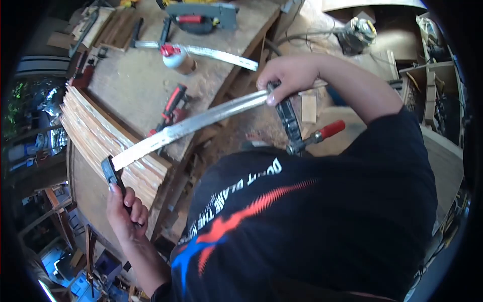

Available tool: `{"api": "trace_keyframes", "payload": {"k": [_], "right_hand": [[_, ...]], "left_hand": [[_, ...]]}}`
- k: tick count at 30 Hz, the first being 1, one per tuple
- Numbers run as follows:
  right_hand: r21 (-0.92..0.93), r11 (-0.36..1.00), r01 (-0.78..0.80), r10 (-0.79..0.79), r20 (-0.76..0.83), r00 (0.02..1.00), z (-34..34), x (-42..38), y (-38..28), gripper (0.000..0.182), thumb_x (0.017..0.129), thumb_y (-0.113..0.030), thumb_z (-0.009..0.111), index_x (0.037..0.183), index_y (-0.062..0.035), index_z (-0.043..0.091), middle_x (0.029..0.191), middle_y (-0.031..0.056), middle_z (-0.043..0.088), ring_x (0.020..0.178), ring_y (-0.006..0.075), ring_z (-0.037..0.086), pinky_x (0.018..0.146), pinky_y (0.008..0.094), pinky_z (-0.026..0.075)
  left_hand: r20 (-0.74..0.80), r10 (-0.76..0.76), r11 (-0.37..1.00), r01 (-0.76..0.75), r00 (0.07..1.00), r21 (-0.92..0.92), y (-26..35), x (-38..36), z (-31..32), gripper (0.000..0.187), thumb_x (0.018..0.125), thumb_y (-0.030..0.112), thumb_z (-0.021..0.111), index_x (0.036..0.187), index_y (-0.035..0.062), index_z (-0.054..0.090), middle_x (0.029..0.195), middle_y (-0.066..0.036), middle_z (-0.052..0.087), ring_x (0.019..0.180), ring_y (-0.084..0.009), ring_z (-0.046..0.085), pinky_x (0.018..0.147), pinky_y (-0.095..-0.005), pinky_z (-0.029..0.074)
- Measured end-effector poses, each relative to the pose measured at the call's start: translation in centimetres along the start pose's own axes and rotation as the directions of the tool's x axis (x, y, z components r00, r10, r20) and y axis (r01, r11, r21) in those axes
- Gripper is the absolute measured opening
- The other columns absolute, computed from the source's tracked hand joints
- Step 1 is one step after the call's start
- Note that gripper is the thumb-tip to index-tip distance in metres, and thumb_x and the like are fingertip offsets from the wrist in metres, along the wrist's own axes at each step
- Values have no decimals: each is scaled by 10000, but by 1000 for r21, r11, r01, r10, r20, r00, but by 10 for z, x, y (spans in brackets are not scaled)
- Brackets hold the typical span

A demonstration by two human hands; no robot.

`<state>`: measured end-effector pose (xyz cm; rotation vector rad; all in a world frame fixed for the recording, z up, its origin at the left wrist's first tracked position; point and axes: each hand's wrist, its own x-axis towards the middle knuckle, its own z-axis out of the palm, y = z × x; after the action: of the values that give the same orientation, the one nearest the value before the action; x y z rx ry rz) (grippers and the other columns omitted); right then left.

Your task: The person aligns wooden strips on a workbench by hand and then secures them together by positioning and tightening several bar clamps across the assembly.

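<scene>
A long bar clamp [188, 122] stretches across in front of my chest, held at both ends. My left hand [130, 209] has its fingers wrapped round the dark fixed jaw at the lower left end. At the other end my right hand [289, 78] grips the top of the black sliding jaw [288, 117], from which a red screw handle [332, 130] sticks out. Behind the left end of the bar lies a curved stack of thin wood strips [143, 173], with shiny smears that look like glue.
On the workbench [121, 70] are a bottle with a red cap [178, 61], a red-handled clamp [174, 100], another bar clamp [216, 54] and a grey power tool [201, 17]. A corded tool [357, 34] sits beyond, at upper right.
</scene>
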<state>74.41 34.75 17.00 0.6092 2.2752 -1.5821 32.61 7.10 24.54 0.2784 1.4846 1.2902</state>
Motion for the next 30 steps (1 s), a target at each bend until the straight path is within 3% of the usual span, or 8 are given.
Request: {"api": "trace_keyframes", "payload": {"k": [5,8,10,15,18,20,24,30], "right_hand": [[294,955,-41,14,93,996,6,10,16,477,930,-345,766,1245,-24,606,893,86,700,733,147,667,658,335,542],[162,972,-171,183,-65,981,11,31,-1,383,888,-216,801,1176,-55,606,837,29,628,724,110,624,610,301,492],[-234,972,-7,-61,-284,957,21,60,-16,422,877,-239,800,1216,-76,609,789,32,607,758,170,579,695,375,468],[-522,846,107,-312,-323,894,18,123,-110,626,808,-411,846,1292,-82,626,874,63,631,800,212,609,713,375,483],[-563,817,125,-322,-266,909,6,190,-151,665,769,-446,874,1294,-112,639,807,90,619,748,247,641,666,386,486],[-677,663,319,-520,-110,847,-4,220,-191,586,801,-412,880,1184,-19,673,1057,177,703,968,297,691,826,416,579],[-689,684,241,-356,-26,934,-3,320,-209,753,718,-481,912,1271,-39,656,1070,195,712,977,331,686,853,444,568],[-671,729,132,-210,-35,977,32,387,-203,632,748,-433,907,1244,-111,683,904,147,727,846,300,707,763,407,541]], "left_hand": [[-114,-30,1000,31,993,7,-9,-4,-5,456,1111,365,481,1485,110,425,716,25,430,406,-62,361,322,-219,316],[-110,12,999,-18,994,-46,-22,0,-35,375,1107,391,488,1348,106,524,715,40,439,416,-47,374,354,-198,339],[-110,90,994,-96,990,-53,-37,2,-76,397,1092,393,518,1334,79,543,779,20,559,455,-53,423,379,-208,366],[-484,95,981,-164,870,-104,-58,4,-154,414,1071,415,551,1256,51,621,892,-41,681,526,-90,536,437,-227,415],[-518,160,969,-234,840,-81,-81,14,-213,355,1061,351,583,1191,28,650,980,-45,703,702,-110,610,599,-258,487],[-629,250,946,-325,737,-5,-92,35,-241,333,1057,323,596,1200,29,656,1017,-45,702,779,-109,617,661,-279,496],[-668,282,945,-319,689,70,-118,64,-305,303,1060,301,599,1197,42,676,1049,-12,693,877,-117,604,758,-293,489],[-630,230,924,-369,742,-98,-153,87,-351,269,1062,260,604,1221,53,672,1082,-16,685,999,-121,636,828,-325,512]]}}
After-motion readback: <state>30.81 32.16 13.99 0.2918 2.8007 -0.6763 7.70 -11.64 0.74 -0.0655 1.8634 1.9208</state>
